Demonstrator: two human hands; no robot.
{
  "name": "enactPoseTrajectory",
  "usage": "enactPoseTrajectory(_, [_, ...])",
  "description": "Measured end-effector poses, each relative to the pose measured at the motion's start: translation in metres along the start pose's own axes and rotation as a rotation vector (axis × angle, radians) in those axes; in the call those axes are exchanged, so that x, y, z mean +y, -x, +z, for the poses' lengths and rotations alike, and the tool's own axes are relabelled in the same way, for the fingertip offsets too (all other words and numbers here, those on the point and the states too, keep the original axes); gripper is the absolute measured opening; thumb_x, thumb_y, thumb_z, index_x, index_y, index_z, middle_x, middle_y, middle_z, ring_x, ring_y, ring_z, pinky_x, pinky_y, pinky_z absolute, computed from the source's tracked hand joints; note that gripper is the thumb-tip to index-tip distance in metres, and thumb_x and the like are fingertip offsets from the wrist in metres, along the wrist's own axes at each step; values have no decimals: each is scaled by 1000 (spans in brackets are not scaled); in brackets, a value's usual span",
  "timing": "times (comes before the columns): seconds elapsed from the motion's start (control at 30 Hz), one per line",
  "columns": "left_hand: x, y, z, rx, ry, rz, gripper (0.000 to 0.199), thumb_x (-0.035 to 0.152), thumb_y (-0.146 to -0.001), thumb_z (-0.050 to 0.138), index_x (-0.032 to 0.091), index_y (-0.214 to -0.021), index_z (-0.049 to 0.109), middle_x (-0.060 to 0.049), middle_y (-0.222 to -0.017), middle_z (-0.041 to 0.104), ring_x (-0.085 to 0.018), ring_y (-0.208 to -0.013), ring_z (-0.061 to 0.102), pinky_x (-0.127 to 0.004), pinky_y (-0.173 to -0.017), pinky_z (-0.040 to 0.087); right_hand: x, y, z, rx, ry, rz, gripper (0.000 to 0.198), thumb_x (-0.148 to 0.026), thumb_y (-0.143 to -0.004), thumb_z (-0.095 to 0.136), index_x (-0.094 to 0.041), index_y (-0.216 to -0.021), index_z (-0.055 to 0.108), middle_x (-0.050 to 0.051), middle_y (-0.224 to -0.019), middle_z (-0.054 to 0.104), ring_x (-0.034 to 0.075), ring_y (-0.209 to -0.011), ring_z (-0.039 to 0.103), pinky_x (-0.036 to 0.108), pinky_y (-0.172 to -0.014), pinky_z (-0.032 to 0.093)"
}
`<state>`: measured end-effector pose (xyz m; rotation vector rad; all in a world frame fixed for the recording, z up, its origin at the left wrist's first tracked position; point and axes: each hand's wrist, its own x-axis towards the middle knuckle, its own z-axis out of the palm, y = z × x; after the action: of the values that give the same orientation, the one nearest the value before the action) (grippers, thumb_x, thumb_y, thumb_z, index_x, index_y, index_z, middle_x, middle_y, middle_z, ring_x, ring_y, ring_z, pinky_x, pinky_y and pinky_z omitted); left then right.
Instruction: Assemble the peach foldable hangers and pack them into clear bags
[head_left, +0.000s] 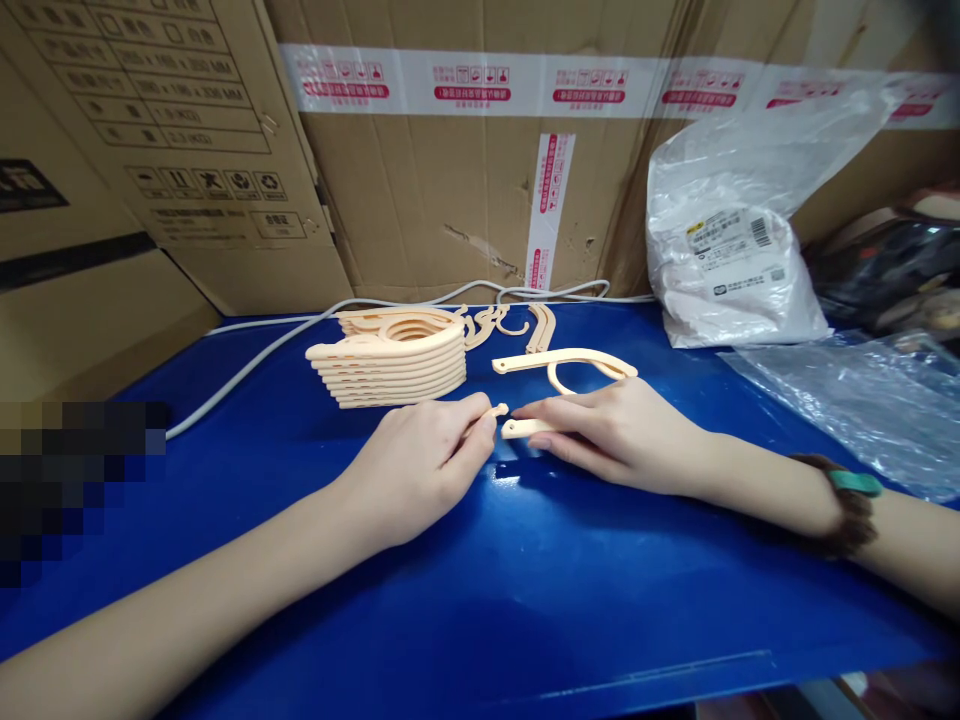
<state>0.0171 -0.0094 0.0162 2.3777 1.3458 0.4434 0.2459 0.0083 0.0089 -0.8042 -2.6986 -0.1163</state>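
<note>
My left hand [420, 460] is closed in a pinch around a small cream plastic piece [501, 410], whose tip pokes out past the thumb; most of it is hidden. Between the thumb and fingers of my right hand [630, 430] is a cream plastic hanger arm [519, 429], its holed end pointing at the piece in my left hand, close to it. Just behind my right hand lies another curved hanger arm [555, 360]. A neat stack of cream hanger parts [397, 370] stands beyond my left hand, with loose hooks [486, 325] to its right.
The blue tabletop [450, 600] carries a white cable [262, 370] along its left and back. Cardboard boxes [435, 180] wall off the rear. At the right sit a filled plastic bag [727, 250] with a label and a flat clear bag [862, 390].
</note>
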Motion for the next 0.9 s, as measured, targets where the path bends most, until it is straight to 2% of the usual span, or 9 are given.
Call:
enactPoseTrajectory(0.23, [1, 1, -2, -55, 15, 47, 40, 40, -98, 23, 21, -78, 52, 2, -65, 52, -16, -60, 48, -30, -58, 27, 1, 0, 0, 73, 81, -42, 36, -38, -103, 37, -16, -98, 65, 1, -78, 71, 13, -63, 66, 24, -55, 37])
enactPoseTrajectory(0.47, [0, 1, -2, -95, -70, 118, 39, 37, -98, 18, 21, -78, 48, 1, -65, 52, -17, -59, 49, -29, -57, 27, 0, 1, 0, 78, 103, -70, 36, -39, -104, 36, -18, -103, 66, 1, -81, 72, 12, -64, 66, 23, -55, 37])
enactPoseTrajectory(0.67, [3, 5, -2, -52, -224, 252, 22, 33, -92, 33, 22, -74, 40, 2, -60, 52, -17, -52, 47, -29, -51, 19, -6, 2, -5, 76, 59, -97, 37, -39, -104, 36, -18, -101, 66, 0, -79, 70, 12, -62, 65, 24, -55, 36])
enactPoseTrajectory(0.77, [4, 5, -6, -47, -306, 252, 20, 31, -93, 39, 22, -75, 40, 2, -63, 55, -18, -54, 52, -28, -51, 19, -6, 1, -7, 90, 49, -101, 36, -38, -103, 37, -17, -102, 66, 1, -80, 71, 12, -64, 65, 24, -56, 36])
enactPoseTrajectory(0.9, [5, 4, -7, -89, -414, 221, 24, 30, -99, 39, 21, -76, 42, 0, -65, 59, -20, -57, 58, -28, -50, 18, -5, 2, -6, 81, 69, -97, 38, -38, -104, 35, -17, -100, 66, 1, -79, 71, 12, -63, 65, 24, -55, 35])
